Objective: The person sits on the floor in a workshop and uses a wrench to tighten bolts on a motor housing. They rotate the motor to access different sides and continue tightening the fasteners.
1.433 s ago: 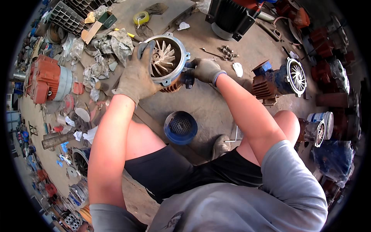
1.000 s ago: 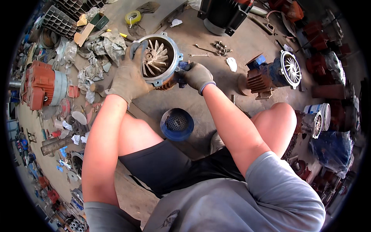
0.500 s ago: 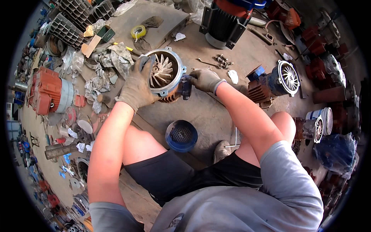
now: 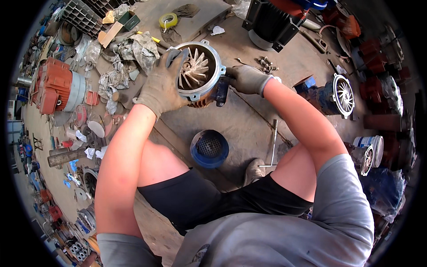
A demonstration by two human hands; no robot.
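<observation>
An electric motor (image 4: 206,96) with a pale metal fan (image 4: 194,69) inside its blue-grey rim stands tilted in front of me, its fan end facing up. My left hand (image 4: 163,86), in a dirty grey work glove, grips the left side of the rim with the thumb and fingers over the edge. On the other side my gloved right hand (image 4: 249,80) is closed at the dark box (image 4: 222,92) on the motor's side; its fingertips are partly hidden there. Between my legs lies a blue round cover (image 4: 209,163) with a perforated middle.
A T-handle wrench (image 4: 275,133) lies by my shoe (image 4: 254,171). Several bolts (image 4: 267,65) are beyond my right hand. A second motor with a fan (image 4: 343,95) lies at right, a big black motor (image 4: 271,24) stands at the back, and an orange-red motor (image 4: 55,86) at left.
The view has shifted, so the motor and both hands appear higher and farther right. My right knee has moved lower, showing more of the wrench. Both hands still hold the motor.
</observation>
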